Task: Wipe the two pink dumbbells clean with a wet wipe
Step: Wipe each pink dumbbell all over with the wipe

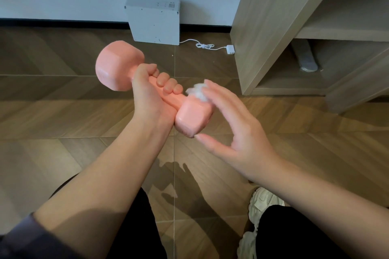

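— Step in hand now?
— Wiping one pink dumbbell (189,118). My left hand (147,90) grips its handle and holds it above the wooden floor (63,111). My right hand (237,128), fingers straight, presses the crumpled wet wipe (197,91) on the near head.
— Next?
— I think I must turn it to reach the other faces. The other one is not in view.

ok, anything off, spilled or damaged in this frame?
Nothing spilled or damaged. The left hand grips the pink dumbbell by its handle; the right hand presses the wet wipe on its near head. Only a white cable lies loose on the floor.
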